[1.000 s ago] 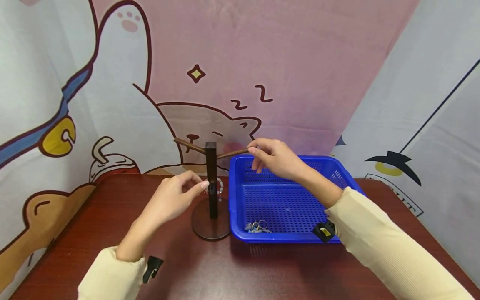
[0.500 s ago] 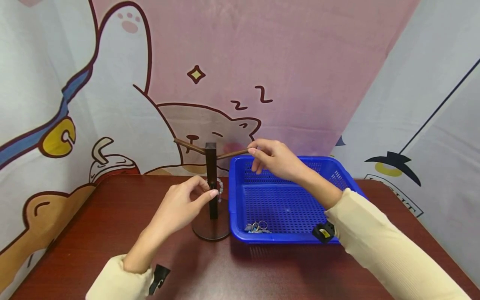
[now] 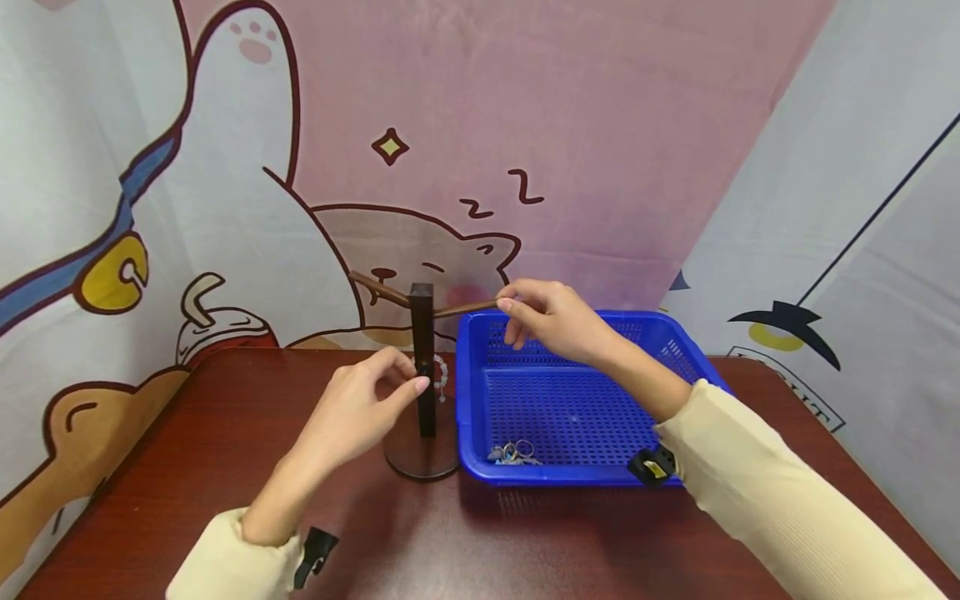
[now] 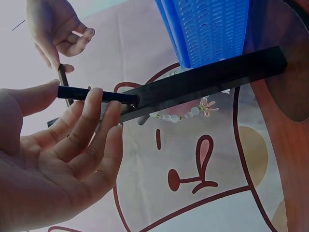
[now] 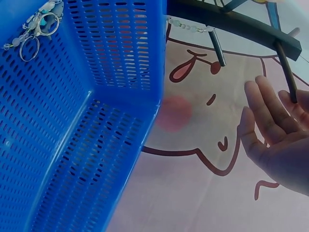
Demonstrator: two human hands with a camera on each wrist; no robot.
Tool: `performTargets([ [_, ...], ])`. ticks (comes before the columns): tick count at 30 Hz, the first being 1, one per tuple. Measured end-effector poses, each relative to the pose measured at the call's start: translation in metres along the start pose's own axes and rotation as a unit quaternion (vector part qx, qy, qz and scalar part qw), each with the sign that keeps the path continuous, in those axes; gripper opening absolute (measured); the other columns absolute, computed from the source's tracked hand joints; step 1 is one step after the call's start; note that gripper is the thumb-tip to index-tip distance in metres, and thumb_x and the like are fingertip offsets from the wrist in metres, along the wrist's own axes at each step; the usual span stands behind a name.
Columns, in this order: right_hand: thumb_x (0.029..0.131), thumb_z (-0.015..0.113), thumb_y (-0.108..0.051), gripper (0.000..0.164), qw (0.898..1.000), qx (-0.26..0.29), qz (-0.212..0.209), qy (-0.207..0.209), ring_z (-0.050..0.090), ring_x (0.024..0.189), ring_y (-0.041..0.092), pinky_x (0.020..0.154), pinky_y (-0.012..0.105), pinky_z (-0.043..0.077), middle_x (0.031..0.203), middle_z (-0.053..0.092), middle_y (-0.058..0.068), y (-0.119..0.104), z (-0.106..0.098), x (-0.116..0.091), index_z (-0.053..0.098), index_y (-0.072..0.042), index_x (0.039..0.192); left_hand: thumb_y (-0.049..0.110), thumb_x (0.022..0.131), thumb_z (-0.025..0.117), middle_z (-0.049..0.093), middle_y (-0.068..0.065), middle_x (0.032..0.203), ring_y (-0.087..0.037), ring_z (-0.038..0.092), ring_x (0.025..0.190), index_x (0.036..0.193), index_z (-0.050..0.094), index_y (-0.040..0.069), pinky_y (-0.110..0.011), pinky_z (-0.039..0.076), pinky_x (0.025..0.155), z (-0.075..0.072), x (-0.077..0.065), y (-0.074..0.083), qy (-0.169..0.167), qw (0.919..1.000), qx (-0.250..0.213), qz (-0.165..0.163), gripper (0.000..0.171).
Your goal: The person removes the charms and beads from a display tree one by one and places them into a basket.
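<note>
A dark wooden jewelry stand (image 3: 423,333) rises upright from its round base on the table, with pegs branching off its post. My left hand (image 3: 352,408) pinches a short black peg (image 4: 77,93) low on the post, thumb at its outer end and fingers along its side. At the upper right, my right hand (image 3: 558,321) pinches the tip of a brown peg (image 3: 465,309) between thumb and index finger. Behind the post hangs a beaded bracelet (image 3: 441,377), pale beads with a small pink bow charm (image 4: 208,107) in the left wrist view.
A blue perforated basket (image 3: 570,476) stands right beside the stand, under my right forearm. In its near left corner lie several rings and beaded pieces (image 3: 513,452). The reddish-brown table (image 3: 360,533) ends at a cartoon-printed cloth (image 3: 600,150).
My left hand has shifted slightly right and down along the front of the post, still at the peg. The right hand stays at its peg tip. The upper left peg appears slightly turned.
</note>
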State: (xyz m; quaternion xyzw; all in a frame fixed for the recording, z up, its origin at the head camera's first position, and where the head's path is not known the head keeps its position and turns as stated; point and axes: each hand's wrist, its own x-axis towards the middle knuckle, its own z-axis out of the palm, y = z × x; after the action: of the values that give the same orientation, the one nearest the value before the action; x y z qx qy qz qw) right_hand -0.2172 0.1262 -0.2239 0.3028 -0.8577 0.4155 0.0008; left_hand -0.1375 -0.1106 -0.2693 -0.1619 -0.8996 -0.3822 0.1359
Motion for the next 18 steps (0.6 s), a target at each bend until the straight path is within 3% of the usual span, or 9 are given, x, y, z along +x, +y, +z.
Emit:
performTargets([
  [18,0.095,0.05,-0.015,0.014,1.0,0.008,-0.024,-0.019,0.062,0.066,0.019,0.061,0.032,0.046,0.07,0.064,0.006,-0.013,0.008,-0.017,0.059,-0.005,0.097,0.016,0.087,0.062,0.062,0.003,0.076,-0.014,0.056,0.072,0.086,0.061,0.011,-0.032,0.041,0.064,-0.014,-0.004,-0.01,0.002,0.9998,0.018,-0.006,0.004],
])
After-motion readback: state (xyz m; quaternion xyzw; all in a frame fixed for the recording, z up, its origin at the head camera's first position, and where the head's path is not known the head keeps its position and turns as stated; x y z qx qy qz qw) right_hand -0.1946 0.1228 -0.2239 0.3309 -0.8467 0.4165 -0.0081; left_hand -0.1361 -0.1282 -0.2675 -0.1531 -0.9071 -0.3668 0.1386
